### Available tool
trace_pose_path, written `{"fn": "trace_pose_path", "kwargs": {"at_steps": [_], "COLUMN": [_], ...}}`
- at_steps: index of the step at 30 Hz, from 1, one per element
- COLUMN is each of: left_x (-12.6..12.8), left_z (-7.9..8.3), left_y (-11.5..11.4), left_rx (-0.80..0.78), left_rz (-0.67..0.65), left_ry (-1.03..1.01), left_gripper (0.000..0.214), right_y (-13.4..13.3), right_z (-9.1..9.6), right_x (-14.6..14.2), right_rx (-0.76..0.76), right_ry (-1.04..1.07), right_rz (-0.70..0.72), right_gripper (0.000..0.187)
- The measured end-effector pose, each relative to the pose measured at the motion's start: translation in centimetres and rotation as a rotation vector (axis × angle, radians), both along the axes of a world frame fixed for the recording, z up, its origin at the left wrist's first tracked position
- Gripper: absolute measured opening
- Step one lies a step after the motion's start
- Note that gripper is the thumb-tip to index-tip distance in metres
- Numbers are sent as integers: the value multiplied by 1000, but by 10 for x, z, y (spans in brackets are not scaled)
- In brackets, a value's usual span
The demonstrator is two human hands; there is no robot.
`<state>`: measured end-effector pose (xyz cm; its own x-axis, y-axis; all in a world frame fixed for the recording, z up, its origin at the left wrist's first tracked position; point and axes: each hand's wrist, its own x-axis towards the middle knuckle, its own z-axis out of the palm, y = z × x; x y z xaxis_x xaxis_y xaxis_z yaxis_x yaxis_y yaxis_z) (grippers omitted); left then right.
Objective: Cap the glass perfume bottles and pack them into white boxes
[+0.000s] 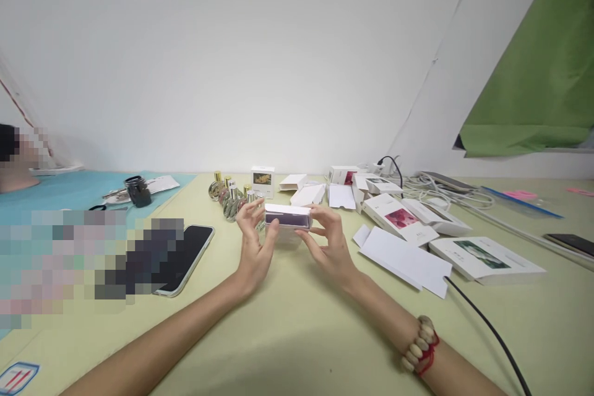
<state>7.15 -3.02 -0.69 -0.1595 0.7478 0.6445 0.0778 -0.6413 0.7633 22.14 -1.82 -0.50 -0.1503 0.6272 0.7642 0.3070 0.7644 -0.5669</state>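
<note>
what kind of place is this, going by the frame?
Probably a small indoor workspace, maybe a workshop or office: a table against a plain wall, with white cartons, small bottles and a held box.

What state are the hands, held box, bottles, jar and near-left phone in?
Left hand: gripping the white box at its left end
Right hand: gripping its right end
White box: held, near side apparently open
Bottles: capped, clustered
Dark jar: upright
Phone: flat, screen dark
</note>
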Motion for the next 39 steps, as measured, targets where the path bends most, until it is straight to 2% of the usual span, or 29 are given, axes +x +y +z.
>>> {"fn": "trace_pose_path", "kwargs": {"at_steps": [3, 6, 9, 13, 19, 26, 32, 35, 39], "left_x": [1, 2, 6, 11, 14, 11, 9, 8, 4], "left_z": [3, 3, 1, -2, -2, 8, 12, 10, -4], "left_y": [0, 0, -2, -7, -12, -15, -16, -14, 0], "left_rx": [-213, -353, -384, -373, -349, -323, -324, -320, -164], "left_rz": [-141, -282, -293, -231, -188, -147, -214, -270, -246], "left_ry": [-54, -97, -153, -177, -135, -26, -62, -14, 130], "left_gripper": [40, 37, 37, 33, 27, 23, 19, 27, 48], "right_y": [-1, -4, -6, -8, -9, -8, -9, -7, 4], "right_z": [0, 2, 1, -6, -11, -15, -11, -7, -7], "right_x": [-2, -6, -11, -20, -21, -20, -20, -20, -16], "right_rx": [-167, -320, -487, -677, -714, -670, -711, -707, -691], "right_ry": [89, 125, 189, 308, 364, 333, 387, 403, 305], "right_rz": [17, 82, 207, 323, 329, 298, 346, 346, 339], "right_gripper": [52, 48, 42, 48, 50, 47, 44, 47, 54]}}
